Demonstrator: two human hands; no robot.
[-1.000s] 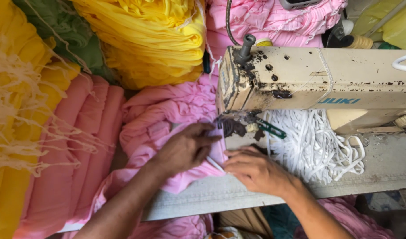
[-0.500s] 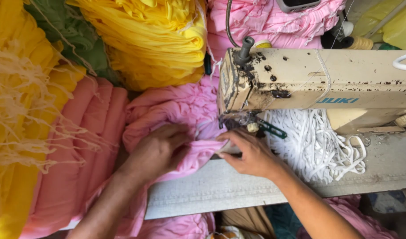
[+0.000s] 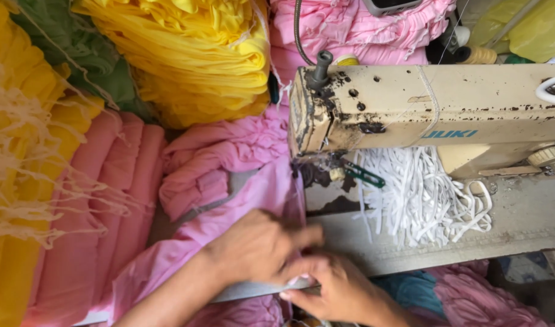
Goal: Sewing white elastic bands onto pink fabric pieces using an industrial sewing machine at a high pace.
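Note:
A pink cloth (image 3: 241, 181) lies across the sewing table in front of the cream sewing machine (image 3: 435, 106). My left hand (image 3: 253, 248) rests on the cloth's near edge, fingers curled and pinching it. Close under it, my right hand (image 3: 335, 287) grips the same edge at the table's front rim, touching the left hand. Both hands sit below and left of the needle area (image 3: 317, 166). The fingertips are partly hidden by each other.
A heap of white elastic strips (image 3: 423, 194) lies under the machine arm. Stacked yellow cloth (image 3: 193, 54), a green bundle (image 3: 78, 54), salmon-pink folded cloth (image 3: 102, 206) and fringed yellow cloth (image 3: 17, 151) crowd the left. More pink cloth (image 3: 362, 27) lies behind the machine.
Both hands have drawn back from the needle area toward the table's front edge, pulling the pink cloth's edge with them. They now sit closer together.

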